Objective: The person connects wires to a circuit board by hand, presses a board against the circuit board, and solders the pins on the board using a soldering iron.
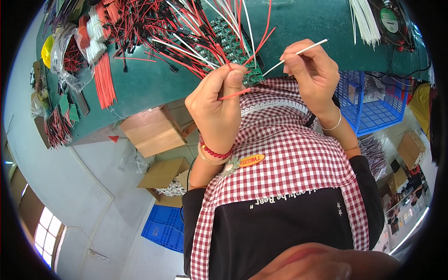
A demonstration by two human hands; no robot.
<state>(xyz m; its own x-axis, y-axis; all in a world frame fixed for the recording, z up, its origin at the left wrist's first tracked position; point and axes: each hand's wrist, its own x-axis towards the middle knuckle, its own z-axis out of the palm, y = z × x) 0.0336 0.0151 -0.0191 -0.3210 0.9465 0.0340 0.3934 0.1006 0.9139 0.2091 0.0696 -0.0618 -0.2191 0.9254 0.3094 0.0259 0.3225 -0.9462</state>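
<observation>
Left hand (pixel 215 100) partly hiding red wire (pixel 236 94), green boards (pixel 230 42) overlaid

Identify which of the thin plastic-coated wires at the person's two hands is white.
The straight, white plastic-coated wire pinched in the right hand; the left hand has a red plastic-coated wire instead.

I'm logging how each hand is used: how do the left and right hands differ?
The left hand pinches a red wire; the right hand pinches a slim white rod. The left hand's wrist wears red beads; the right hand's wrist wears a thin pale band. Both hands are bare and grip with thumb and fingers.
</observation>
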